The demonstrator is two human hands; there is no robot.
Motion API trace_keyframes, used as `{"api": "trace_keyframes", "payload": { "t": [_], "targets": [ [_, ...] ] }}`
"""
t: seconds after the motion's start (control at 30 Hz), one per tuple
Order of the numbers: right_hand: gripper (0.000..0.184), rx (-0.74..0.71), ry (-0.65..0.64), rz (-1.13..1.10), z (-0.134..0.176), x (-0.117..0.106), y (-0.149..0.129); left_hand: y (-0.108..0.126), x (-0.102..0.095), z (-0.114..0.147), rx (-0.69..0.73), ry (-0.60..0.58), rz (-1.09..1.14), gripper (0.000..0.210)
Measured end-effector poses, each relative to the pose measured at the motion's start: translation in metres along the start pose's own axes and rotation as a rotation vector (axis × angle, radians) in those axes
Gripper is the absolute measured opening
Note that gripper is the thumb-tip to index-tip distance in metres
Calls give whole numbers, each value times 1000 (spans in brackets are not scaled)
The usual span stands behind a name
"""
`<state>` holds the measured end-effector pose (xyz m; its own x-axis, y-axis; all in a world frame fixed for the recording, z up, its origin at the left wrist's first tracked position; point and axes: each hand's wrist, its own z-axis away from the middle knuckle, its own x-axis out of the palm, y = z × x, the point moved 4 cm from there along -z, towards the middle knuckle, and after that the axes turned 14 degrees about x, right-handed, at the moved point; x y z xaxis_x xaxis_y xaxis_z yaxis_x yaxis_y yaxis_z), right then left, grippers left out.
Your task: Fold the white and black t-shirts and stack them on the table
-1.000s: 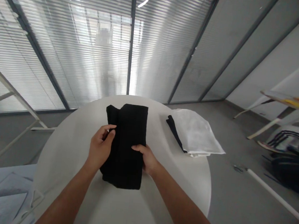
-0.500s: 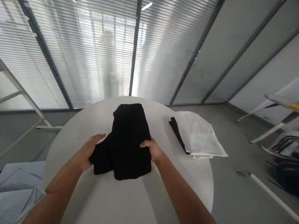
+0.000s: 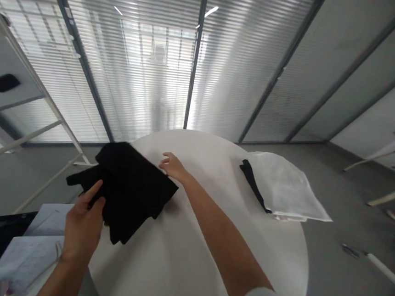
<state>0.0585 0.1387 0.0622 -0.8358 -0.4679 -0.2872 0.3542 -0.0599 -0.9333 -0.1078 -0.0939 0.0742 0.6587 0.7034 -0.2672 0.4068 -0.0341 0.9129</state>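
A folded black garment (image 3: pixel 128 188) is held tilted over the left part of the round white table (image 3: pixel 180 266). My left hand (image 3: pixel 85 221) grips its near left side, thumb and forefinger on top and the other fingers hidden beneath. At the garment's right edge is my right hand (image 3: pixel 175 167), its fingers loosely bent and apart, with nothing visible in them. Whether its fingertips touch the cloth I cannot tell. On the table's right side lies a white bag-like sheet (image 3: pixel 280 185), with a folded black piece (image 3: pixel 254 185) showing from under its left edge.
To the left stand a white metal frame (image 3: pixel 55 112) and, lower, papers (image 3: pixel 33 249) beside a black surface. Blind-covered glass panels (image 3: pixel 155 80) rise behind the table. A white pole (image 3: pixel 385 270) lies on the grey floor at right.
The black garment has moved left and turned, lifted in my left hand. My right hand has let go of its right side and is now farther up the table. The view has shifted left.
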Motion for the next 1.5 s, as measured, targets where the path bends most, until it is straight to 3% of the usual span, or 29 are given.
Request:
{"api": "trace_keyframes", "payload": {
  "t": [0.07, 0.1, 0.17, 0.27, 0.33, 0.4, 0.5, 0.6, 0.67, 0.77, 0.83, 0.9, 0.97, 1.03, 1.17, 1.27, 1.33, 1.43, 1.5],
  "targets": [
    [52, -84, 158, 258, 6, 11, 11, -27, -5, 0, -46, -58, -232, 52],
    [50, -136, 168, 360, 14, 18, 15, -40, -7, 0, -48, -83, -364, 49],
    [52, -255, 78, 537, 36, 36, 20, -58, -13, 0, 12, -108, -573, 47],
    [77, -421, -75, 746, 69, 58, 20, -77, -18, 2, 180, -192, -662, 46],
    [83, -468, -108, 845, 83, 66, 19, -85, -23, 6, 238, -242, -686, 45],
    [77, -490, -107, 917, 90, 68, 17, -89, -26, 12, 235, -273, -711, 43],
    [53, -517, -115, 987, 93, 68, 13, -87, -29, 21, 146, -270, -856, 43],
    [29, -552, -155, 1001, 85, 67, 8, -72, -27, 26, 107, -167, -1038, 45],
    [20, -576, -243, 959, 71, 63, 1, -59, -17, 26, 179, -167, -1107, 41],
    [15, -556, -363, 783, 33, 44, -13, -52, 8, 22, 288, -416, -1162, 28],
    [14, -413, -159, 612, 0, 14, -22, -56, 18, 18, 260, -585, -1164, 25],
    [20, -245, 248, 452, -22, -23, -22, -60, 21, 12, 192, -673, -1134, 23],
    [27, -78, 552, 327, -27, -49, -10, -59, 23, 1, 152, -727, -1041, 20],
    [30, -25, 640, 293, -21, -55, 6, -54, 32, -15, 143, -760, -904, 22],
    [22, -210, 448, 571, 1, -24, 27, -43, 77, -54, 158, -779, -754, 26],
    [19, -374, 353, 836, 15, 1, 34, -39, 121, -71, 215, -764, -826, 27],
    [21, -458, 329, 979, 15, 9, 33, -38, 142, -72, 295, -667, -948, 26],
    [29, -543, 227, 1130, -4, 5, 23, -38, 154, -63, 456, -467, -1066, 24],
    [27, -553, 107, 1176, -28, -9, 10, -41, 155, -57, 508, -422, -1053, 22]
  ]
}}
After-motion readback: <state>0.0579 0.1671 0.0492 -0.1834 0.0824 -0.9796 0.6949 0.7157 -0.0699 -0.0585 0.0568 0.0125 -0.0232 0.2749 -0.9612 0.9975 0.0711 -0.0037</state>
